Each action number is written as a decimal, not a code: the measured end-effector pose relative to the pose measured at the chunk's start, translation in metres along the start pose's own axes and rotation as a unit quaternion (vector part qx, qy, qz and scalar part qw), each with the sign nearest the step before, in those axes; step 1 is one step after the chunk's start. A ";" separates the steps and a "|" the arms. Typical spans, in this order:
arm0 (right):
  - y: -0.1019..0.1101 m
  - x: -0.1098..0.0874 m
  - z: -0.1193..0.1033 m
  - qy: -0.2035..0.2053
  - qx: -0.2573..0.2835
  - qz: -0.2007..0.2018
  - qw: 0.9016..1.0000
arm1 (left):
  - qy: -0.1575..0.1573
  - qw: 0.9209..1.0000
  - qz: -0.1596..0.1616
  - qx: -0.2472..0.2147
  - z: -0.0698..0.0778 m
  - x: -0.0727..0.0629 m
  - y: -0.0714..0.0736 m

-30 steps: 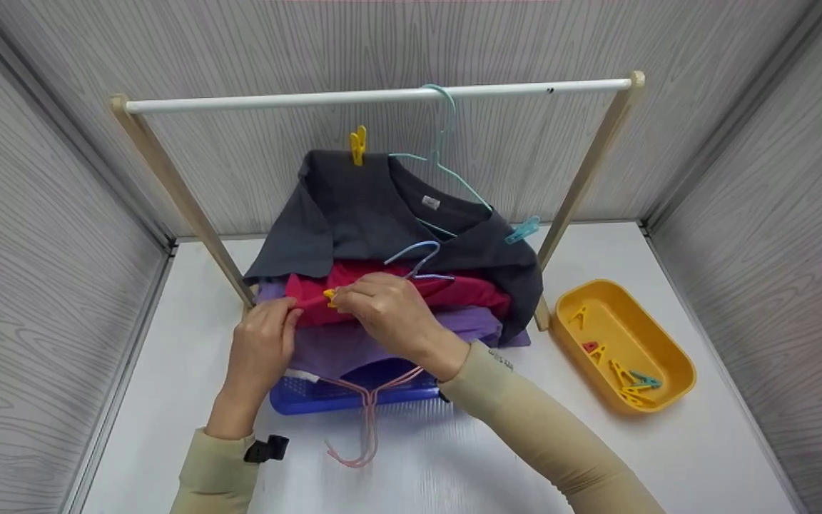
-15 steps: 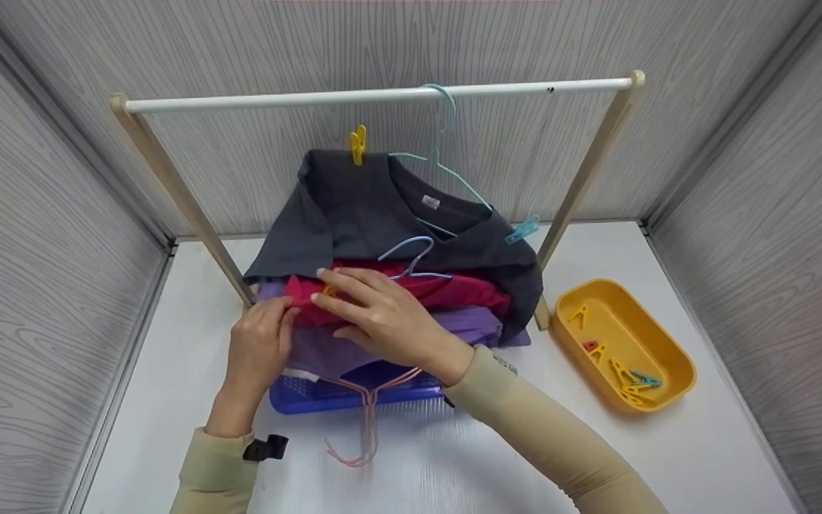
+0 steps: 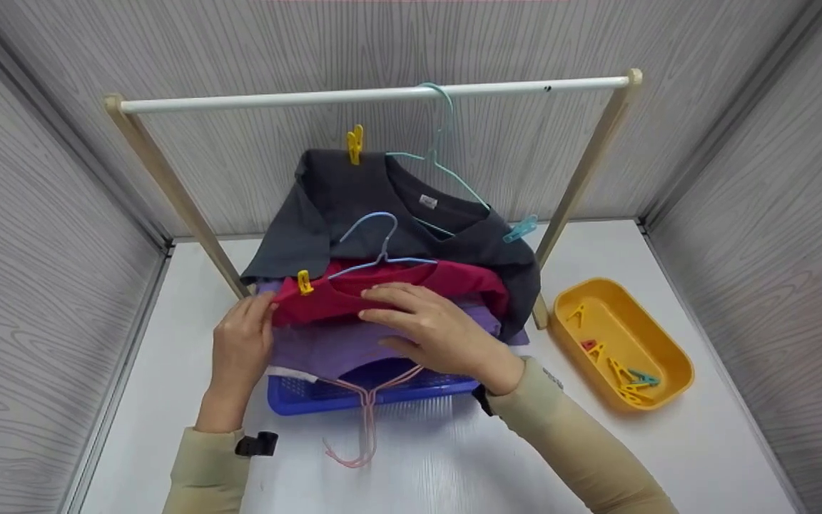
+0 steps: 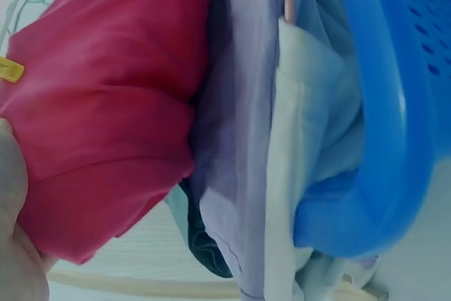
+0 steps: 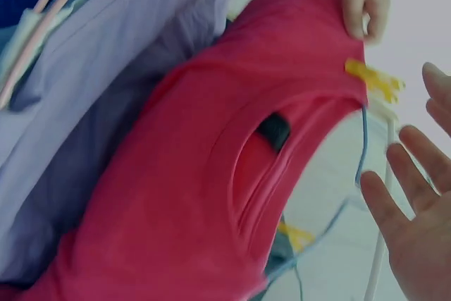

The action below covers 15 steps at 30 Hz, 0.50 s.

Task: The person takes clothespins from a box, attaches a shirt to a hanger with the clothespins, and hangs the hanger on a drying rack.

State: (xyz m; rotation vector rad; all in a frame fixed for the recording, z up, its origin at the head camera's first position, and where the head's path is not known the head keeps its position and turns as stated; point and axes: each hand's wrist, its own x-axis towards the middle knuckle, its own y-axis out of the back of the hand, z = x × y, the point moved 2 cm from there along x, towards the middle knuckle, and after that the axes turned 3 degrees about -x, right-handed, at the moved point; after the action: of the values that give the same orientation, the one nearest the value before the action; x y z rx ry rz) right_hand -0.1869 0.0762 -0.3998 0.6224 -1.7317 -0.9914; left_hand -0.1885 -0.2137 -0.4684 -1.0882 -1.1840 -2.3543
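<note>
My left hand (image 3: pixel 241 344) pinches the shoulder of a red shirt (image 3: pixel 315 308) at its left end. A yellow clothespin (image 3: pixel 304 283) is clipped on that shoulder, close to the fingers. Through the shirt's neckline rises the hook of a light blue hanger (image 3: pixel 383 243). My right hand (image 3: pixel 443 330) hovers by the neckline with spread fingers and holds nothing; the right wrist view shows its fingers (image 5: pixel 416 174) apart from the cloth. Behind the red shirt hangs a dark grey shirt (image 3: pixel 357 200), with a yellow clothespin (image 3: pixel 354 145) and a teal clothespin (image 3: pixel 521 229) on its shoulders.
A white rail (image 3: pixel 275 101) on wooden posts bears the grey shirt's teal hanger (image 3: pixel 447 107). Folded purple clothes (image 3: pixel 332 348) lie in a blue basket (image 3: pixel 304 405), a pink hanger (image 3: pixel 366 421) jutting over its front. On the right, a yellow tray (image 3: pixel 575 371) contains several clothespins.
The right hand has let go of the yellow clothespin and moved right with its fingers spread. The left hand has drawn the red shirt's shoulder slightly left, and the blue hanger has shifted left and up.
</note>
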 end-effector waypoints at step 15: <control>0.075 -0.062 0.039 -0.093 0.091 0.161 0.978 | -0.017 0.997 0.016 -0.070 -0.015 0.004 0.016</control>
State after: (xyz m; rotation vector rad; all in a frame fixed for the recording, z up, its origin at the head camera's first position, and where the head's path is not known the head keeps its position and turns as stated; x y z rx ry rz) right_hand -0.1977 0.1770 -0.3738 0.3536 -2.0282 -0.6840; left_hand -0.1894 -0.2349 -0.4620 -1.1883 -1.0163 -2.4340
